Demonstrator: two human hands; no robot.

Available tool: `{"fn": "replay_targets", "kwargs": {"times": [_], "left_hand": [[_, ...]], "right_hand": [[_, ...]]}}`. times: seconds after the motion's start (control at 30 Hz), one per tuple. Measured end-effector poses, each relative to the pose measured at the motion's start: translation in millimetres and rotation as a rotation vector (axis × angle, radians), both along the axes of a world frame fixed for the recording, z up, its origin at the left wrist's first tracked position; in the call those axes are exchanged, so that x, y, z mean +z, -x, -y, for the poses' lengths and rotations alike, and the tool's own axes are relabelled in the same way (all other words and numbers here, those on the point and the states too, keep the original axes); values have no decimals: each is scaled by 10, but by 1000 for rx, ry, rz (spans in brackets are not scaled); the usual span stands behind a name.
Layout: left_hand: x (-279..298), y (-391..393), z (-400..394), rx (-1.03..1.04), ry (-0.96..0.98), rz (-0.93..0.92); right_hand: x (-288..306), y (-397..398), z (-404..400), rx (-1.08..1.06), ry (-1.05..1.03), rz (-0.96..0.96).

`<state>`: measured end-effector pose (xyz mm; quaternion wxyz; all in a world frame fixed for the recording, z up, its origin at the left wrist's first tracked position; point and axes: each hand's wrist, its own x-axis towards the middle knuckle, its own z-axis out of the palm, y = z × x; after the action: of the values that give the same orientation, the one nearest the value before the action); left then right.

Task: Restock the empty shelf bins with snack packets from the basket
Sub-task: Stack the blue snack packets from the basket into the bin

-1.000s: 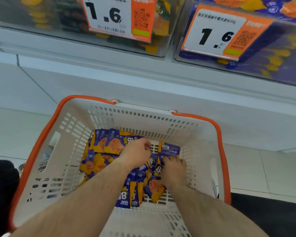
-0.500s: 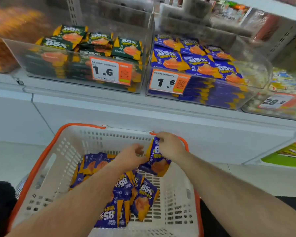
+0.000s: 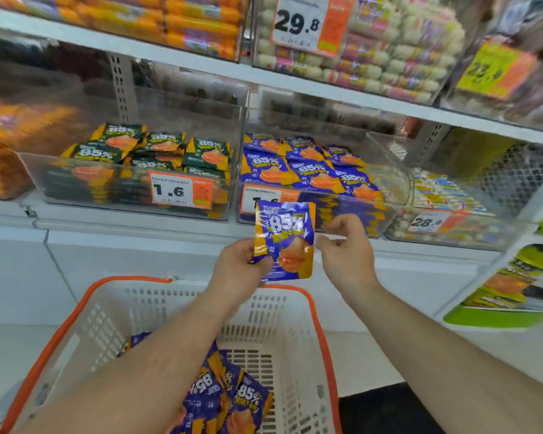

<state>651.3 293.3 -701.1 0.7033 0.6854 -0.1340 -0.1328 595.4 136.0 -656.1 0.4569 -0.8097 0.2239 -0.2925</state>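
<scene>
One packet was up in front of the purple bin, pinched by my left hand; my right hand, just beside it, held nothing, fingers loosely curled. That bin looked well stocked already, yet several packets lay below in the basket.

The white shelf carries clear bins of snack packets, side by side.
</scene>
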Motion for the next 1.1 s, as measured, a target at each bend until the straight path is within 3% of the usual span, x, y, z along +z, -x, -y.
{"fn": "replay_targets", "kwargs": {"times": [0.13, 0.27, 0.33, 0.43, 0.53, 0.6, 0.67, 0.8, 0.97, 1.1], "left_hand": [[373, -23, 170, 0, 109, -50], [612, -87, 362, -63, 104, -28], [674, -182, 470, -78, 28, 74], [773, -360, 625, -82, -206, 419], [817, -512, 715, 32, -739, 804], [766, -594, 713, 12, -995, 894], [633, -643, 699, -5, -1113, 926], [484, -650, 694, 70, -1159, 997], [458, -621, 701, 121, -1147, 1029], [443, -601, 670, 123, -1141, 1056]], "right_hand": [[16, -32, -65, 5, -67, 95], [201, -124, -18, 9, -72, 140], [319, -204, 102, -13, -76, 141], [580, -329, 326, -81, -151, 213], [862, -480, 674, -176, -229, 201], [951, -591, 922, -225, -269, 172], [975, -698, 1101, -272, -269, 133], [920, -840, 1311, -362, -142, 8], [817, -975, 1366, -323, 107, -307], [766, -994, 1341, -333, 272, -426]]}}
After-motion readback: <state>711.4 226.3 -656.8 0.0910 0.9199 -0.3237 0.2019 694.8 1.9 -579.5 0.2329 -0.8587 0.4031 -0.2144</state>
